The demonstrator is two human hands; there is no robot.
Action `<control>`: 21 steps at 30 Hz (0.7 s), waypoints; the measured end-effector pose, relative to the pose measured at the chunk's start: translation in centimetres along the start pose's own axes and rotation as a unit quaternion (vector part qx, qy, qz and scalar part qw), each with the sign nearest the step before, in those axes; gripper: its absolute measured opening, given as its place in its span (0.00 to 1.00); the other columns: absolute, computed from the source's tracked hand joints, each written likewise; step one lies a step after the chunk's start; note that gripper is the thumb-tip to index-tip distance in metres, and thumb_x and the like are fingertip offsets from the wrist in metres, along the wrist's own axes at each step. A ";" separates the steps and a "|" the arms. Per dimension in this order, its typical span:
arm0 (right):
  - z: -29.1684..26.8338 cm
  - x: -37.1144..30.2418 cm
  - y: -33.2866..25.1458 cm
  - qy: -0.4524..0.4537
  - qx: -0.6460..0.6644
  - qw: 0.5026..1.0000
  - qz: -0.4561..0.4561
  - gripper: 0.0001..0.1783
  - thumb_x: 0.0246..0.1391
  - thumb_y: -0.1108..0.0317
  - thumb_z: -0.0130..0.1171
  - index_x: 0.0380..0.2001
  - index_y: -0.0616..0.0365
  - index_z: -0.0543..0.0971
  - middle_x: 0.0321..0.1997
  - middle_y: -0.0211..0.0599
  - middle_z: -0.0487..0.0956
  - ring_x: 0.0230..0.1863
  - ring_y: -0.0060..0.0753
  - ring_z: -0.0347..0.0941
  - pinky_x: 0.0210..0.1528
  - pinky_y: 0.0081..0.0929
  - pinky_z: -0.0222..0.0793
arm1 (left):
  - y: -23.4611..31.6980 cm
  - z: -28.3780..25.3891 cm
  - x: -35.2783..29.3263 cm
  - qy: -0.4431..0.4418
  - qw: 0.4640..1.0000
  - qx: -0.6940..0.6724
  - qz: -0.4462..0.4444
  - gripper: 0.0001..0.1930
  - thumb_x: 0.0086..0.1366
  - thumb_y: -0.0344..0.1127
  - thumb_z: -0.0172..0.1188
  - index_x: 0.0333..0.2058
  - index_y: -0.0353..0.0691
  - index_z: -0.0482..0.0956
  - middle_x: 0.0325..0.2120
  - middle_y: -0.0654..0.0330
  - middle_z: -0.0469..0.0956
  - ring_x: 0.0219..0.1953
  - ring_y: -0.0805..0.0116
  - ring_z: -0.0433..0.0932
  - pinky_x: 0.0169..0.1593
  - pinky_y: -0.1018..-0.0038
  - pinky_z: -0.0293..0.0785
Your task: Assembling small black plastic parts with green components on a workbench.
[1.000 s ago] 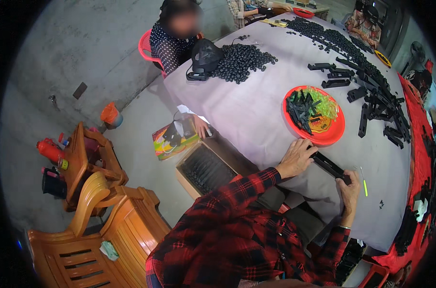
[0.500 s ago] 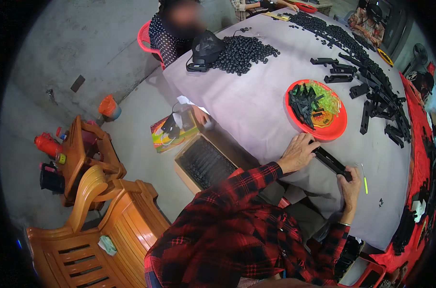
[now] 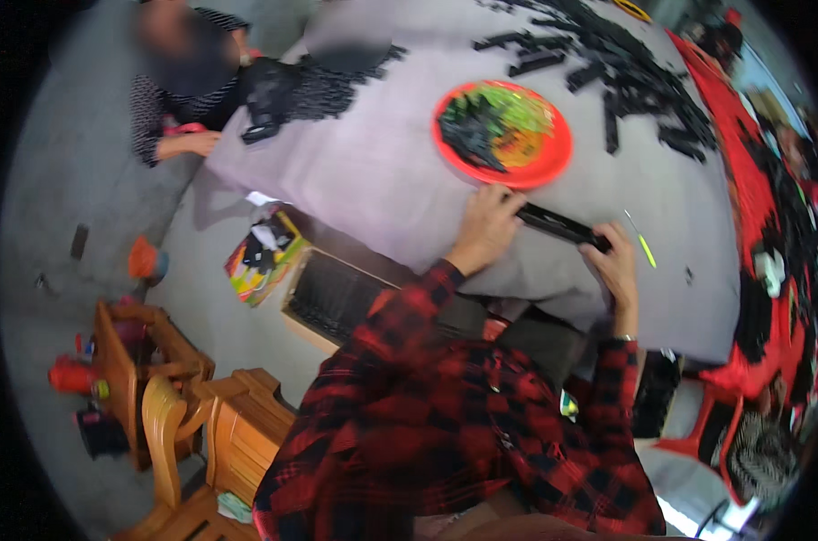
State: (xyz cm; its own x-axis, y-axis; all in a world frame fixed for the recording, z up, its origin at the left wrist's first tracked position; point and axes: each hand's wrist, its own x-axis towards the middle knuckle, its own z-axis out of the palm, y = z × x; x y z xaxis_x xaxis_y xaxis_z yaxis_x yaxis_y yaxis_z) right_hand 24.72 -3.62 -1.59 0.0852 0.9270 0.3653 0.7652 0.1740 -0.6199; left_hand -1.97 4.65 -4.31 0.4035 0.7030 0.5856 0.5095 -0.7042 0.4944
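A long, narrow black plastic part (image 3: 560,224) with a hollow along it lies across the near side of the cloth-covered table. My left hand (image 3: 486,225) is closed on its left end, with the fingers over the top. Its right end is between the thumb and fingers of my right hand (image 3: 617,261). Just beyond my left hand sits a round red tray (image 3: 560,149) with small black pieces and clear yellow-green pieces in it. A thin screwdriver (image 3: 645,246) with a yellow-green handle rests to the right of my right hand.
Many long black parts (image 3: 648,95) are heaped at the far right. A pile of small black pieces (image 3: 332,95) lies at the far left, near a seated person (image 3: 192,63). Left of my lap are an open carton (image 3: 323,302) of black parts and a wooden chair (image 3: 246,433).
The view has swung, so the table sits higher and further left, with some blur. Both hands keep hold of the black part. The seated person's hand now shows at the table edge.
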 end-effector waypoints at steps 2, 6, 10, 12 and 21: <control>-0.2 0.1 -0.3 0.006 -0.011 1.000 0.017 0.19 0.37 0.69 0.72 0.34 0.61 0.79 0.31 0.39 0.73 0.37 0.44 0.72 0.41 0.36 0.68 | 0.3 -0.4 0.4 -0.014 1.000 -0.023 -0.008 0.20 0.55 0.31 0.66 0.48 0.42 0.78 0.44 0.54 0.71 0.51 0.52 0.70 0.53 0.58 0.64; -0.8 -0.2 -0.8 0.007 -0.008 1.000 0.013 0.18 0.36 0.68 0.73 0.34 0.58 0.80 0.30 0.37 0.73 0.39 0.43 0.71 0.43 0.37 0.67 | 1.1 -1.1 0.7 -0.046 0.998 -0.020 -0.028 0.22 0.57 0.32 0.65 0.52 0.41 0.78 0.47 0.55 0.72 0.52 0.53 0.70 0.54 0.59 0.64; -1.2 0.1 -1.5 -0.005 -0.037 0.999 0.022 0.18 0.36 0.68 0.73 0.33 0.57 0.80 0.31 0.34 0.73 0.40 0.42 0.71 0.45 0.35 0.66 | 1.4 -1.2 1.1 -0.063 0.997 -0.014 -0.038 0.23 0.58 0.32 0.64 0.53 0.41 0.76 0.48 0.54 0.72 0.53 0.52 0.70 0.55 0.58 0.64; -1.1 -0.1 -1.3 -0.013 -0.033 0.999 0.029 0.18 0.36 0.69 0.72 0.34 0.57 0.80 0.31 0.34 0.74 0.40 0.42 0.71 0.46 0.35 0.66 | 1.5 -1.2 0.9 -0.072 0.996 -0.017 -0.042 0.22 0.58 0.32 0.64 0.53 0.41 0.77 0.48 0.54 0.72 0.53 0.52 0.69 0.55 0.58 0.64; -4.8 3.9 -2.3 -0.041 0.161 0.975 0.150 0.12 0.56 0.70 0.66 0.42 0.64 0.80 0.40 0.25 0.79 0.40 0.17 0.72 0.45 0.20 0.71 | 1.9 -1.8 1.0 -0.088 0.994 -0.004 -0.062 0.22 0.57 0.30 0.65 0.52 0.42 0.77 0.48 0.54 0.72 0.54 0.52 0.69 0.55 0.58 0.63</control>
State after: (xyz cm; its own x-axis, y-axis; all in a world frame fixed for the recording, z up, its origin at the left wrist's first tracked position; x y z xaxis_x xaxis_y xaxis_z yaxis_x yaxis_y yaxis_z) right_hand 26.30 -2.01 4.57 0.2126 0.9734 0.0857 0.4722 -0.0256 -0.8811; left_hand -1.96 3.87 -1.61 0.4645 0.7907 0.3988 0.5580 -0.6110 0.5615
